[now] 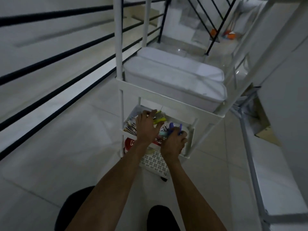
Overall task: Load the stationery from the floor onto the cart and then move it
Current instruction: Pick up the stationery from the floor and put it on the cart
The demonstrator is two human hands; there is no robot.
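A white tiered cart (168,97) stands on the tiled floor in front of me. Both my hands reach into its middle tier (190,129), which holds several pieces of stationery. My left hand (146,127) grips a yellow stationery item (159,120) over the left part of that tier. My right hand (173,144) holds a blue-purple item (172,127), which looks like scissor handles, just to the right. A bundle of pens or pencils (130,127) lies at the tier's left edge. Below, the lowest tier shows a red tin (130,144) and a dotted white sheet (154,162).
Two white lidded boxes (175,77) fill the cart's top tier. A black railing (58,64) runs along the left. A grey metal frame (250,147) stands on the right beside a white wall. Orange items (230,35) lie far down the corridor. My knees show at the bottom.
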